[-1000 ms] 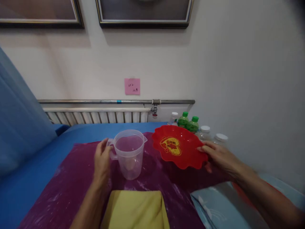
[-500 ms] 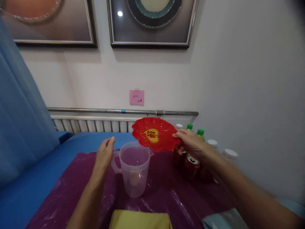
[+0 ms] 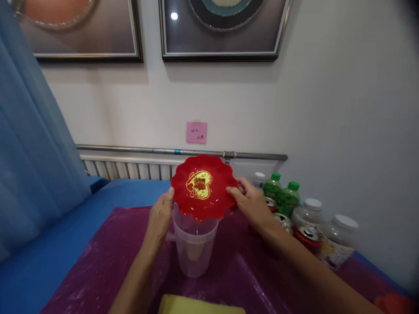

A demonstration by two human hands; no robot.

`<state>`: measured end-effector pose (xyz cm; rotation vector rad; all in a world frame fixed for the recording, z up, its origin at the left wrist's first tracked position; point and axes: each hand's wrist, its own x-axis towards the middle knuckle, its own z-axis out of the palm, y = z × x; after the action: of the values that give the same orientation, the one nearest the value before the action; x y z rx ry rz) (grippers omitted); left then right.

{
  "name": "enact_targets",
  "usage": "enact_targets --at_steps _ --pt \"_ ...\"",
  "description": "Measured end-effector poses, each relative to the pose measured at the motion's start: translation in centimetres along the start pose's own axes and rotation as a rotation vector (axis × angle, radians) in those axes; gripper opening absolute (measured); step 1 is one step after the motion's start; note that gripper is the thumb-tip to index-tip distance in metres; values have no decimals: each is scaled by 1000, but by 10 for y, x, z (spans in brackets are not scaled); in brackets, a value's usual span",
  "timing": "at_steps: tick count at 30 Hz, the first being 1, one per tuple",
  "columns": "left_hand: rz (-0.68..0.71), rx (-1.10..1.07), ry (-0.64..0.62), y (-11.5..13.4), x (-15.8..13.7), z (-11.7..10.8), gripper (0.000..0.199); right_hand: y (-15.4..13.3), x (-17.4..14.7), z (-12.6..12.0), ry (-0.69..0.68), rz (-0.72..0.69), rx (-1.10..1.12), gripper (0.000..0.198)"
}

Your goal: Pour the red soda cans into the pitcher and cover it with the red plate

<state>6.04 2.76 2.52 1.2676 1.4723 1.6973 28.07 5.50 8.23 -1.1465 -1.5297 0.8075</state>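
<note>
I am holding the red scalloped plate (image 3: pixel 203 188) over the mouth of the clear plastic jug (image 3: pixel 194 248), which is standing on the purple sheet (image 3: pixel 98 270) covering the worktop. My right hand (image 3: pixel 250 205) is gripping the plate's right rim, thumb on top and fingers closed beneath it. My left hand (image 3: pixel 160 216) is touching the left rim with its fingertips, the fingers loosely curled, and I cannot tell whether they are pinching the edge or only steadying it. The plate is tilting slightly toward me, its gold heart facing up, and its near edge is overlapping the jug's rim; whether it is resting there or hovering just above, I cannot tell. As I judge it, I am in the middle of seating the plate on the jug like a lid. The next move, I think, is calling for levelling and centring it. Beside my right wrist, drink cans (image 3: pixel 307 237) and green bottles (image 3: pixel 288 196) are crowding close.
</note>
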Motion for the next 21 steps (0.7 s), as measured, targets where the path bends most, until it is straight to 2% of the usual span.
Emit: enact_targets --at_steps 4,7,11,13,17,21 --pt "-35 41 10 0 -4 -3 58 5 -4 2 49 -198 -104 37" --pt "-61 66 32 -2 -6 -2 55 9 -8 1 91 -287 -242 42" --pt "-73 41 78 -10 -6 2 53 19 -17 3 122 -381 -193 44" --pt "-60 10 93 -15 -7 3 52 26 -21 7 89 -346 -80 50" --pt "-23 -23 122 -18 -9 6 45 37 -28 16 -29 -165 242 67" --pt "17 -38 132 -5 -8 13 38 31 -30 13 -8 -172 383 71"
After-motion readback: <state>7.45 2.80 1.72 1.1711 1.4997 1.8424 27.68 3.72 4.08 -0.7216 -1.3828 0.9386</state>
